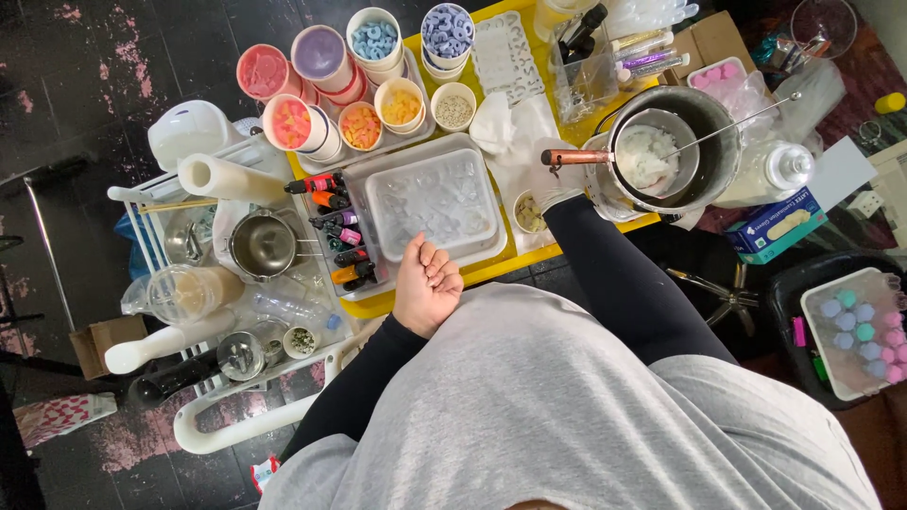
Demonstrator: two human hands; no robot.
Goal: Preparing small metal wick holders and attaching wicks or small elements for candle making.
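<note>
Small pot (661, 156) with white wax sits inside the big pot (718, 142), far right; wax looks unmelted. My right hand (553, 179), gloved, grips its copper handle (572, 157). Left hand (427, 283) loosely curled, empty, near the clear mould tray (435, 200), nothing poured yet.

Eight filled cups (364, 71), two clear trays (435, 200), two metal pots (675, 151), one paper roll (227, 178).

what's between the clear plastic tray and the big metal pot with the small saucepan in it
In the head view, between the clear plastic tray and the big metal pot: crumpled white cloth and the gloved right hand.
</note>
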